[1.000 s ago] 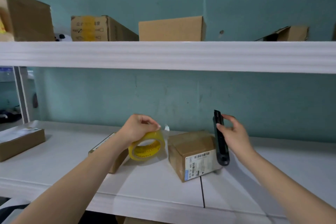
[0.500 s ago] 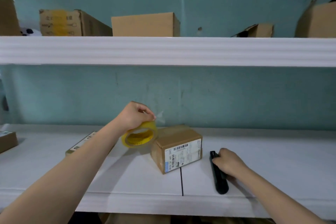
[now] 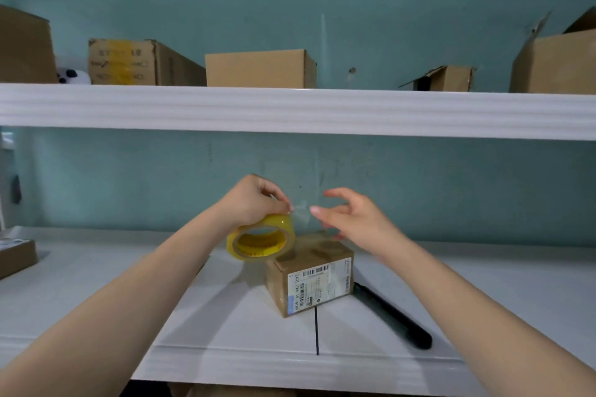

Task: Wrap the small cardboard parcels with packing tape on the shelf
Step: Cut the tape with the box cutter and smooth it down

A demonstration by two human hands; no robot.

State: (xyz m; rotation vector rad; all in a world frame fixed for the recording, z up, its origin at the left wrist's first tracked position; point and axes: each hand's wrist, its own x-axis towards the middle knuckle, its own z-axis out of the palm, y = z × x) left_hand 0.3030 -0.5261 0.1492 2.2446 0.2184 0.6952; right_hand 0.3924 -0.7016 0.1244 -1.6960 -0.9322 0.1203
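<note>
I see the left hand (image 3: 254,200) curled over the yellow roll of packing tape (image 3: 261,240), holding it just above the parcel's left corner, I judge so a strip can be drawn straight across. The right hand (image 3: 351,219) grasps nothing, its fingers spread towards the loose tape end (image 3: 301,211). The small brown cardboard parcel (image 3: 309,271) sits on the white shelf (image 3: 225,316) below both hands. A long black cutter (image 3: 393,316) lies just right of it, handy for the cut.
</note>
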